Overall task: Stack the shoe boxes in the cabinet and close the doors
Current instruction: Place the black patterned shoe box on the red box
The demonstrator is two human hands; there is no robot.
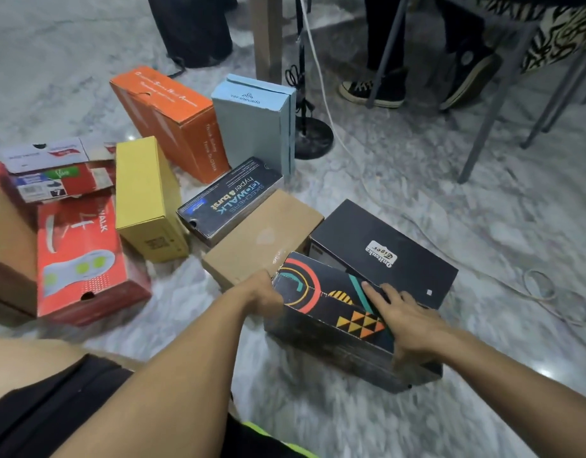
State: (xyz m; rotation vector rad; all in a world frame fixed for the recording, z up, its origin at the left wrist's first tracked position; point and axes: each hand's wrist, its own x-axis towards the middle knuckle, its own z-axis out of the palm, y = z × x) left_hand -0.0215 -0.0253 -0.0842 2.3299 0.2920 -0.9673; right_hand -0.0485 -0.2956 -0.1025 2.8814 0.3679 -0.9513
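A black shoe box with coloured patterns (321, 302) sits on the marble floor right in front of me. My left hand (263, 290) grips its left end and my right hand (407, 320) presses on its right end, fingers spread over the lid. Behind it lie a plain brown box (262, 236) and a black box with a white label (380, 249). Farther back stand a dark Skechers box (229, 201), a yellow box (146, 196), an orange box (172, 120) and a light blue box (255, 123). No cabinet is in view.
At the left lie a red box (83, 256), a brown box (7, 239) and a flattened red-and-white box (54, 170). A round black stand base (313, 137), a white cable (417, 226), metal chair legs (493, 104) and another person's black sneakers (374, 89) are at the back right.
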